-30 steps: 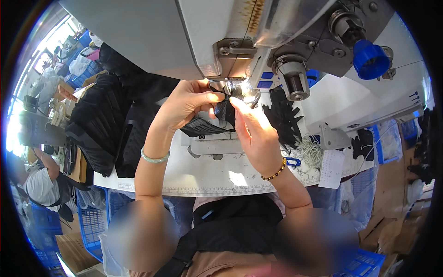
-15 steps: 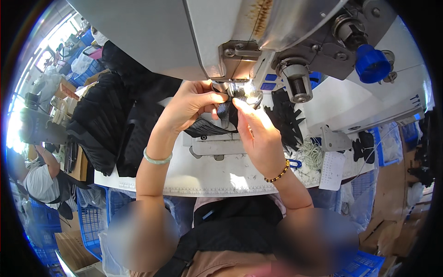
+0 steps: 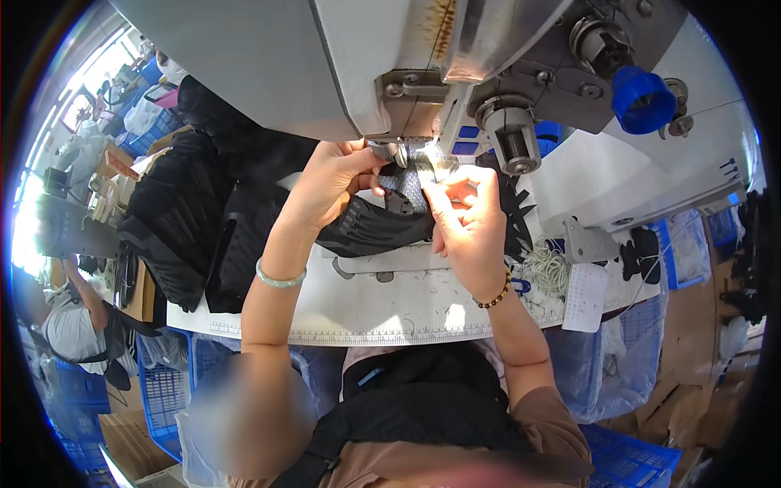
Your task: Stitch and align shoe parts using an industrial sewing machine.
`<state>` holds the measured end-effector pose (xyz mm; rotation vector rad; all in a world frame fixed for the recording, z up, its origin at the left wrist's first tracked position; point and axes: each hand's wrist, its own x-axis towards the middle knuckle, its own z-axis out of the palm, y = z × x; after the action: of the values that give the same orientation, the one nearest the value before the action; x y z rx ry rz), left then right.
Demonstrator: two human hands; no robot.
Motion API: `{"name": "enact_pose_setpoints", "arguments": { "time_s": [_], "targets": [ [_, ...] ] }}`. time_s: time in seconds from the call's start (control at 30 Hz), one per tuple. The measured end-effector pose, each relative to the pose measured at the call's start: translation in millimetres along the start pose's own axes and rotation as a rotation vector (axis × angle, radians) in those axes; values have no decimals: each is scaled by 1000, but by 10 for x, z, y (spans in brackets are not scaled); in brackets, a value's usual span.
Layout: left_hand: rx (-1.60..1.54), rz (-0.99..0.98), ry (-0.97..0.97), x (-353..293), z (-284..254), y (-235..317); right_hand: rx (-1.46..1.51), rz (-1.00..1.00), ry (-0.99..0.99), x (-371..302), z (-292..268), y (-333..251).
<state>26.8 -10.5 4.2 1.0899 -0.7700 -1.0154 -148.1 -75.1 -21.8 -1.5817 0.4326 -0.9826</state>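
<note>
A black fabric piece (image 3: pixel 370 228) with a grey, shiny-looking part lies under the needle area of an industrial sewing machine (image 3: pixel 407 122). My left hand (image 3: pixel 333 183), a pale bangle on its wrist, is closed in a pinch on the fabric's left side, close by the presser foot. At the fabric's right edge, my right hand (image 3: pixel 470 224), with a dark beaded bracelet, has thumb and forefinger pinched together on it. Bright light falls on the stitching spot, and my fingers partly hide the seam there.
Stacked black fabric pieces (image 3: pixel 175 220) stand on the left. To the right lie black strips (image 3: pixel 517 215), a tangle of pale cord (image 3: pixel 547 268) and a white card (image 3: pixel 584 297). A ruler edge (image 3: pixel 382 337) runs along the table front. Another person (image 3: pixel 77 321) sits far left.
My right hand has moved slightly right and down from the needle area, its fingers curling in more. More of the black fabric and its grey part shows. My left hand stays nearly in place.
</note>
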Motion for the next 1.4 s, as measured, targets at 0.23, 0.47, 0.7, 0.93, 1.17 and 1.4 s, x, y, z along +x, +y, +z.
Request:
{"name": "enact_pose_setpoints", "arguments": {
  "time_s": [0.23, 0.47, 0.7, 0.93, 1.17, 1.4],
  "targets": [
    [26, -11, 6, -18, 18, 14, 55, -110, -2, -6, -3, 115],
    [41, -79, -10, -96, 40, 61, 12, -148, -108, -82, -71, 112],
    [2, -62, -15, -81, 19, 30, 115, -163, -29, -40, -39, 132],
    [-1, -60, 0, -72, 4, 3, -218, -269, 117, 16, -99, 149],
    [55, -20, -8, -119, 55, 10, -177, -382, 148, -6, -141, 119],
    [412, -98, -179, -582, -193, 202, -308, -706, -150, -9, -25, -117]
  ]
}}
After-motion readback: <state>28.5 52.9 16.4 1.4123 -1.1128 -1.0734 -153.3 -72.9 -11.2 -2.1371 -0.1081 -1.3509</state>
